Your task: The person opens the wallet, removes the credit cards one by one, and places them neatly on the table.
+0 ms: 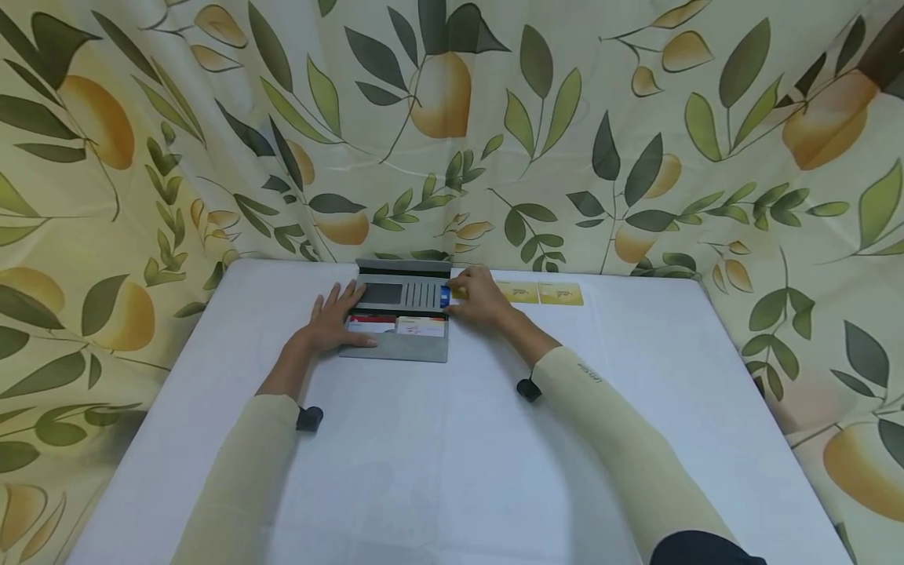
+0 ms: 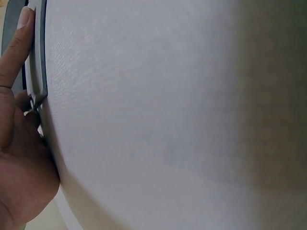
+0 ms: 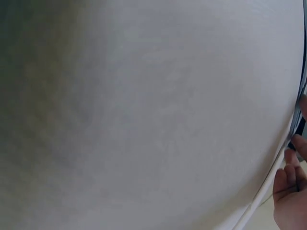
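An unfolded grey wallet [image 1: 395, 347] lies flat on the white table. It has a dark window and a row of card slots in its upper part. Two cards with red and white faces, a left card [image 1: 372, 324] and a right card [image 1: 421, 326], sit in the lower part. My left hand [image 1: 328, 320] rests on the wallet's left side with fingers spread and thumb on the lower flap. At the right edge, my right hand [image 1: 482, 300] pinches a blue card [image 1: 445, 297] by the slots. The fingers hide part of that card.
Gold cards lie in a row right of the wallet, among them a middle one [image 1: 519, 293] and a right one [image 1: 561, 294]; another is partly under my right hand. A leaf-and-fruit patterned curtain [image 1: 494, 173] hangs behind the white table [image 1: 424, 455].
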A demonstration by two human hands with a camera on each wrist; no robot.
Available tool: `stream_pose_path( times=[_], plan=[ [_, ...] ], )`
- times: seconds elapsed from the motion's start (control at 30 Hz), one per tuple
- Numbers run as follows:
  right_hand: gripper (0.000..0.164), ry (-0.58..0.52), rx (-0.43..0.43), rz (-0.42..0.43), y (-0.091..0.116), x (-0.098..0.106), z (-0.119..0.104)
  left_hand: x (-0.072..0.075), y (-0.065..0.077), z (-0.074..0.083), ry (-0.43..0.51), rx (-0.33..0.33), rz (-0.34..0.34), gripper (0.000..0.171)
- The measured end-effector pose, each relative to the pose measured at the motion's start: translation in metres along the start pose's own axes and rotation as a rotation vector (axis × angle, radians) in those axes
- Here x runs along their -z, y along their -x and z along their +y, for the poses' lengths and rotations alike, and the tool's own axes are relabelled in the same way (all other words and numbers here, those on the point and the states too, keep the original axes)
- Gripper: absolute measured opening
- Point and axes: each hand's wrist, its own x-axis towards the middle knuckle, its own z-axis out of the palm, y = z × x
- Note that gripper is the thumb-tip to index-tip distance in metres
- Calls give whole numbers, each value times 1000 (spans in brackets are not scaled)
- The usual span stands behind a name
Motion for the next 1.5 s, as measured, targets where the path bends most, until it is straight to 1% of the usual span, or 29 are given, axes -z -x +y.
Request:
stream_pose_path(
  times=[0.2,0.3,0.5,0.63,0.73,0.87,0.93,1.03,1.13,1.33,1.5],
  plan=[
    [54,0,14,-6,-1,3,3,1,-2,-3,-4,-16,-7,119],
    [53,-3,25,-4,-2,2,4,0,-2,-3,1,-14,-8,119],
    [49,-16,17,-3,-3,1,8,-2,-3,-5,20,-7,1,122],
    [49,-11,41,-6,-4,1,7,-1,-4,-7,12,-8,9,122],
    [49,25,78,-18,-5,2,6,0,-3,-6,12,-11,6,122],
    [51,113,137,-37,-5,3,5,0,-3,-7,15,-14,2,122],
    [52,146,148,-41,-5,4,5,-2,-4,-8,12,-16,0,122],
    [52,166,133,-51,-4,5,8,-4,-6,-11,9,-15,-1,123],
    [52,162,114,-58,-3,5,10,-5,-7,-11,1,-10,0,123],
    [52,125,141,-43,-4,6,8,-3,-4,-9,-5,-10,5,122],
    [49,140,138,-35,-4,7,7,-1,-2,-5,8,-11,5,121]
  ],
)
